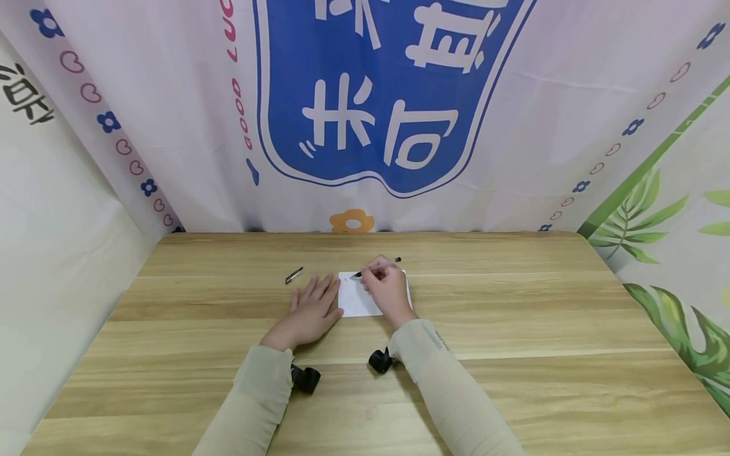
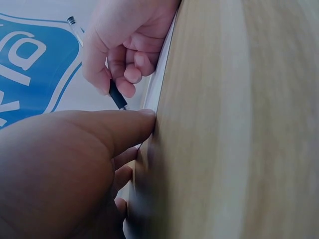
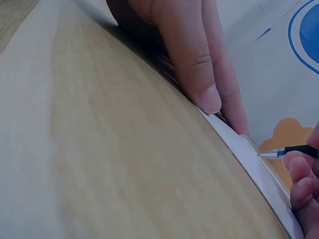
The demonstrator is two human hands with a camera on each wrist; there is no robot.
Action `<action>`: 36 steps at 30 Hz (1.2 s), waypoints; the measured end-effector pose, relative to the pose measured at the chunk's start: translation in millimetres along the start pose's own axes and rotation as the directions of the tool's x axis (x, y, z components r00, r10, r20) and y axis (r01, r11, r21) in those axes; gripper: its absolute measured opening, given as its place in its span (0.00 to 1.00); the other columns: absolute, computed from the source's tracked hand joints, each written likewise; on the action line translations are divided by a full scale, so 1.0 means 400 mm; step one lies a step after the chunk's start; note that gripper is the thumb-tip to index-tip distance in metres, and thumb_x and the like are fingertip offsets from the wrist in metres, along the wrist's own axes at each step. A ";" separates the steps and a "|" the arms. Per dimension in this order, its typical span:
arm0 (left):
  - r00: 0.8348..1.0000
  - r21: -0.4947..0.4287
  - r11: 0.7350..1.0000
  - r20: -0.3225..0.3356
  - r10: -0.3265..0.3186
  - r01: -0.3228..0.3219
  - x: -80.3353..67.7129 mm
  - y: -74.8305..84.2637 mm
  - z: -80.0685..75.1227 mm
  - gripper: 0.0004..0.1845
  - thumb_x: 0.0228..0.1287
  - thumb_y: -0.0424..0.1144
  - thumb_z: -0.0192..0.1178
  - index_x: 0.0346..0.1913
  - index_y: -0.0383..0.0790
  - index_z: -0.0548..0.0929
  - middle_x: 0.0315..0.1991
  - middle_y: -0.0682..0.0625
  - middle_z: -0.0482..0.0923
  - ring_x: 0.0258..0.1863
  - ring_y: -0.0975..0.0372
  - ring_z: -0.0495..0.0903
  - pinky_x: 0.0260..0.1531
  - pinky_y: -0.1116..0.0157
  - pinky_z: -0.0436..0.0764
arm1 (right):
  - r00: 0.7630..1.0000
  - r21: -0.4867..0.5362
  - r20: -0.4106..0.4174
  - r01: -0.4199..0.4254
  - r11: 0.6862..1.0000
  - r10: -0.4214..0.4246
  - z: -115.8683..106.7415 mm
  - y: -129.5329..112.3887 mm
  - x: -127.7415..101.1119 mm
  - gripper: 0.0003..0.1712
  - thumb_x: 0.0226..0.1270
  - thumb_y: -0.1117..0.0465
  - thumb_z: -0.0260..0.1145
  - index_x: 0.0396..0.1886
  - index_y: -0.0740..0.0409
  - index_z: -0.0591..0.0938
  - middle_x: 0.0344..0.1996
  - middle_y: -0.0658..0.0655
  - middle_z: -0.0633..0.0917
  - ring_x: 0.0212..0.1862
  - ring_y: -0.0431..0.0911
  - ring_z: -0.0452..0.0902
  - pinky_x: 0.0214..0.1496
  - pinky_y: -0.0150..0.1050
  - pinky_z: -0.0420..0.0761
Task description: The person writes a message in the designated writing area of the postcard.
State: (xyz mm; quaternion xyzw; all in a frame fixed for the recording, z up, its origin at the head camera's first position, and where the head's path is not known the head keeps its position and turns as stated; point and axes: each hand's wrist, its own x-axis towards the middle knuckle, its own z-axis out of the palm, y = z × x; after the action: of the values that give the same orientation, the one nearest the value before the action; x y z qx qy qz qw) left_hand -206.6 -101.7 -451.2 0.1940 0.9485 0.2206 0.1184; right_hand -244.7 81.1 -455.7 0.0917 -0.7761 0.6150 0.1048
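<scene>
Writing on a white card (image 1: 358, 299) mid-worktop (image 1: 513, 316), the person's right hand (image 1: 388, 288) has its grip pinched round a black pen (image 1: 358, 274), tip at the card. Their left hand (image 1: 310, 310) lies flat, fingers straight, touching the card's left edge. A pen cap (image 1: 294, 275) lies nearby.

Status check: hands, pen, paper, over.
Right hand grips the pen, tip at the paper. Left hand flat, fingers at the paper's left edge. Pen cap lies apart on the table, nothing blocking.
</scene>
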 end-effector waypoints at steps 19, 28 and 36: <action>1.000 -0.024 0.999 -0.015 0.020 -0.021 0.005 -0.014 0.010 0.33 0.73 0.49 0.44 0.74 0.40 0.49 0.75 0.43 0.39 0.72 0.46 0.31 0.62 0.38 0.31 | 1.000 0.003 0.016 0.018 1.000 -0.018 -0.004 -0.030 -0.009 0.07 0.64 0.68 0.60 0.29 0.70 0.79 0.24 0.63 0.82 0.24 0.57 0.78 0.22 0.29 0.74; 1.000 -0.020 1.000 0.000 0.012 -0.012 0.002 -0.011 0.008 0.33 0.73 0.49 0.44 0.74 0.40 0.48 0.75 0.43 0.38 0.72 0.46 0.30 0.62 0.38 0.31 | 1.000 0.011 -0.008 -0.007 1.000 0.007 0.011 0.053 0.014 0.05 0.63 0.68 0.62 0.27 0.62 0.80 0.21 0.58 0.82 0.21 0.49 0.77 0.20 0.31 0.74; 1.000 -0.003 1.000 0.005 -0.009 0.009 0.002 0.000 0.000 0.34 0.73 0.50 0.45 0.74 0.42 0.48 0.75 0.43 0.38 0.72 0.46 0.31 0.62 0.37 0.32 | 1.000 0.025 -0.019 0.014 1.000 -0.014 0.011 0.057 0.016 0.06 0.61 0.68 0.61 0.24 0.58 0.79 0.18 0.54 0.80 0.19 0.44 0.74 0.19 0.33 0.74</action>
State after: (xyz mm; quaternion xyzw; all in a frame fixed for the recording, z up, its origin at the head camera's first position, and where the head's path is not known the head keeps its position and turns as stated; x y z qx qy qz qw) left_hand -207.3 -101.5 -451.1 0.1901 0.9488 0.2209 0.1220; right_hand -257.3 81.8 -476.2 0.0927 -0.7665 0.6250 0.1154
